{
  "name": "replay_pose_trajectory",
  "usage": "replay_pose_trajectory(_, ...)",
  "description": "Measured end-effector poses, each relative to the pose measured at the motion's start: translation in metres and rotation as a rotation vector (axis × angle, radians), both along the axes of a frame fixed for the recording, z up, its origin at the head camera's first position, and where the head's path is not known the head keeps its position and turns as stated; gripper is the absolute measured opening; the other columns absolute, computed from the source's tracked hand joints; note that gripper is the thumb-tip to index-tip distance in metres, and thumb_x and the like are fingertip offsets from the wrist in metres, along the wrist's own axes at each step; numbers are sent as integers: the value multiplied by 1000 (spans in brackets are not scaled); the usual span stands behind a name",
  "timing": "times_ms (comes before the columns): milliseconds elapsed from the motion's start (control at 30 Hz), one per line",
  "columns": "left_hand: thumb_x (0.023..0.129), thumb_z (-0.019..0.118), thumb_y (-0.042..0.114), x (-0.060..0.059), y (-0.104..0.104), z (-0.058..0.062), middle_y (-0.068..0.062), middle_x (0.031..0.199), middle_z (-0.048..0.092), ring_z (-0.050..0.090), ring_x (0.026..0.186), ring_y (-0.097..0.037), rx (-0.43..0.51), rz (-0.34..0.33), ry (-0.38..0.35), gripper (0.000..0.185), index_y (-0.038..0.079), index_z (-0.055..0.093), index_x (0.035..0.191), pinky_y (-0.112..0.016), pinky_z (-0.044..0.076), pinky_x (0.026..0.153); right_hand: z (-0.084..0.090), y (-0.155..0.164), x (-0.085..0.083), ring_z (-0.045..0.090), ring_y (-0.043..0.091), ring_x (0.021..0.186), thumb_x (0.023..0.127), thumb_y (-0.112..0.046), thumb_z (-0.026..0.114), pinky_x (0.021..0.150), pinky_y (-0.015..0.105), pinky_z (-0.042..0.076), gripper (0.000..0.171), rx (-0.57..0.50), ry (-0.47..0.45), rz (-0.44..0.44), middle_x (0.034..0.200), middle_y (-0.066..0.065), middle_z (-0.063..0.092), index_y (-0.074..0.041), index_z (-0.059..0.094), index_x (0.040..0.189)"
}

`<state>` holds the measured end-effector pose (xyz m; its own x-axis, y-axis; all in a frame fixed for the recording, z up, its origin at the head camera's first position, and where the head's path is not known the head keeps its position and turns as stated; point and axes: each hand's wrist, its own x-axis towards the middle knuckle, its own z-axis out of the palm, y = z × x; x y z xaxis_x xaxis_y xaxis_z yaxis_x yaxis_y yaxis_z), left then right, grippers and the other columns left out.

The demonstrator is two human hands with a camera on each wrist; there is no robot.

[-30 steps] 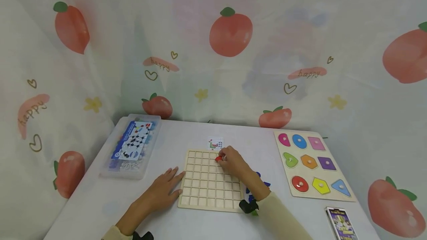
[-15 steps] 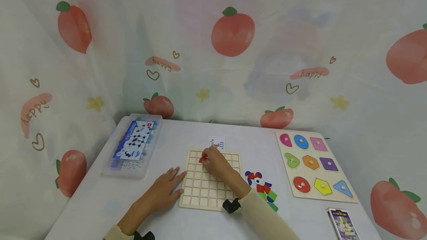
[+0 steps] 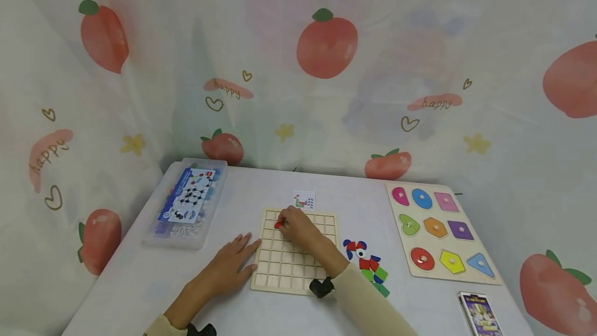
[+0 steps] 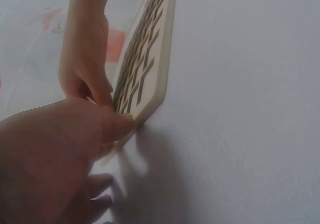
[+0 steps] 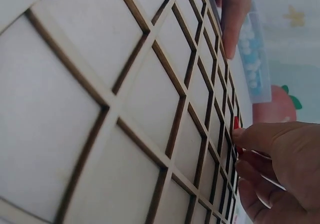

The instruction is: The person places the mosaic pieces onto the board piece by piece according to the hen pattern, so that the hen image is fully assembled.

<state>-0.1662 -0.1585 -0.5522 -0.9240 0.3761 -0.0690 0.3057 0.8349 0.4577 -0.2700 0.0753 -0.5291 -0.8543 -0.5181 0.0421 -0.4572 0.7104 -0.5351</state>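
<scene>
A wooden grid board (image 3: 281,268) lies on the white table in the head view. My right hand (image 3: 299,228) reaches over its upper left cells and pinches a small red piece (image 3: 278,225) between thumb and fingers. The right wrist view shows this red piece (image 5: 236,123) right at the grid, partly covered by the fingertips. My left hand (image 3: 228,262) rests at the board's left side with its fingers spread, and the fingertips touch the edge. Just beyond the board lies a small pattern card (image 3: 304,199) with a coloured picture on a grid.
Several red, blue and green flat pieces (image 3: 365,263) lie to the board's right. Farther right is a wooden shape puzzle (image 3: 459,268) with knobbed pieces, and below it a purple card box (image 3: 480,312). A clear plastic case (image 3: 212,217) stands at back left.
My right hand has moved left across the top of the board with the red piece, uncovering the loose pieces on the right. My left hand has stayed at the board's edge.
</scene>
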Motion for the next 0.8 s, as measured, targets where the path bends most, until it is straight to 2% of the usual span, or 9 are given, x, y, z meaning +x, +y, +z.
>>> replay_pose_trajectory(433,105,64,35,0,-1,-1,-15,171,35,28,159,-42,4,-2,2,62,19,46,162,-63,29,125,0,1,0,63,25,108,101,-8,70,98,42,56,14,8,-7,18,115,10,66,-1,73,113)
replay_pose_trajectory(700,105,64,36,0,-2,-2,-14,171,34,28,159,-41,2,-1,5,62,19,45,162,-63,29,125,2,6,5,64,25,108,103,-9,68,94,41,58,14,15,64,43,115,10,65,-3,75,113)
replay_pose_trajectory(800,105,63,37,0,-1,-3,-13,172,33,27,160,-40,-5,4,-3,63,21,44,163,-62,28,126,3,15,7,65,25,108,104,-10,67,94,42,58,14,21,66,27,115,10,64,-3,75,115)
